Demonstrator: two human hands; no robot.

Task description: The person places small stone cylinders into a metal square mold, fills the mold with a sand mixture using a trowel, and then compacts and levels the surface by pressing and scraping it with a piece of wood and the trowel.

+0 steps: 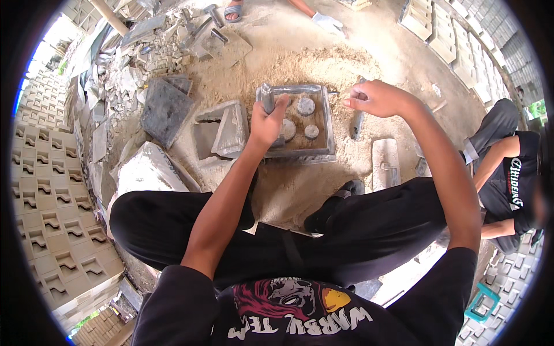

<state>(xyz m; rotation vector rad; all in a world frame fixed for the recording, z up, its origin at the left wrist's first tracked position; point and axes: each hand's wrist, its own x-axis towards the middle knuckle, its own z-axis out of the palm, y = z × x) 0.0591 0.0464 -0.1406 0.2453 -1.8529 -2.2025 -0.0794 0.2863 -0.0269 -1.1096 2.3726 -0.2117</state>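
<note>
A rectangular metal mould frame [330,130] lies on the sandy ground in front of me, with sand-coloured material inside. Several round pale plugs, one of them a larger disc [305,105], stand up within it. My left hand [269,122] is closed around the upright metal handle of a tamper [266,95] over the frame's left side; its lower end is partly hidden by the hand. To the right of the frame, my right hand [372,98] is raised with fingers curled in. A grey metal tool [357,125] lies beneath it; whether the fingers hold anything is hidden.
A broken mortar-covered box [222,130] and dark flat plates [166,109] lie left, beside rubble. A plastering float [385,164] rests near my right knee. Hammers [213,16] lie far left. A gloved hand [329,24] reaches in ahead; another person [513,167] sits right. Stacked blocks [55,213] line the left.
</note>
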